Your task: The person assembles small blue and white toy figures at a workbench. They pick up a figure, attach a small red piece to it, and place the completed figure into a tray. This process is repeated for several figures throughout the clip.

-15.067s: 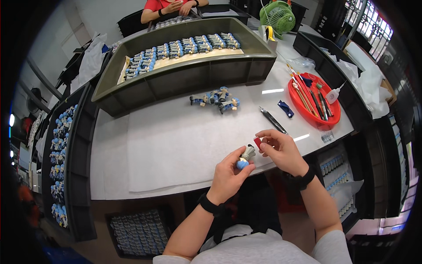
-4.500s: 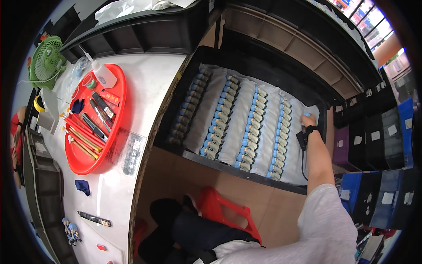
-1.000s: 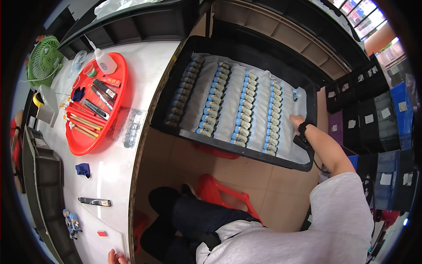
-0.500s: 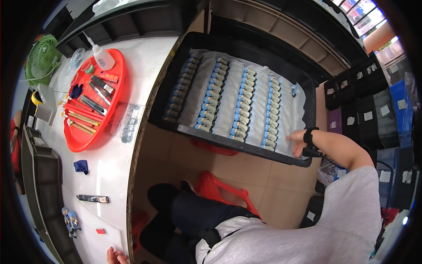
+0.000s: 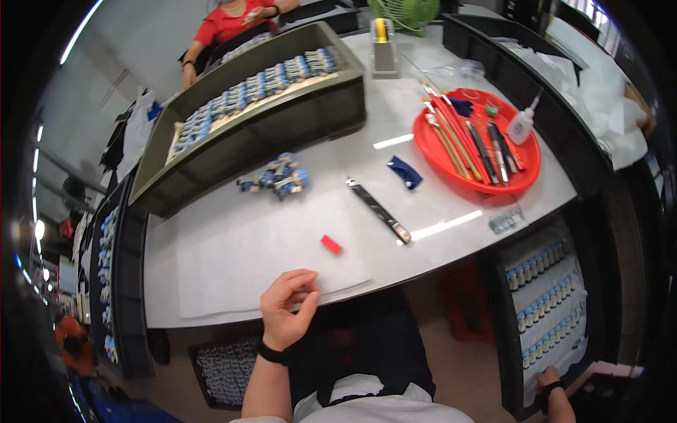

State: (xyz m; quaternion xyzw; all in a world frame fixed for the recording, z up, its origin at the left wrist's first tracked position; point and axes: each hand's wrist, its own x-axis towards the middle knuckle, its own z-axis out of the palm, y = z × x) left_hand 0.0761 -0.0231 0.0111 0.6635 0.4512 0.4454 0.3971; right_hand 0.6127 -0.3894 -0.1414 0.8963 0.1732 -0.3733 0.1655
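Note:
My left hand is over the near edge of the white table, fingers loosely curled, the thumb apart from them and nothing visible between. Just beyond it a small red block lies on a white sheet. Farther off sits a clump of small blue-and-white figures, with a black-handled nail clipper-like tool to its right. Down at the lower right, my right hand is at the near end of a black bin with rows of small blue-topped figures. Its fingers are partly hidden.
A red tray holds brushes, pens and a white squeeze bottle. Nearby are a dark blue cloth and a tape dispenser. A grey-green crate of figures stands at the back left. Beyond it sits a person in red.
My view has swung left from the black bin to the table. My left hand now shows fully at the table's near edge. My right hand remains by the bin's near end.

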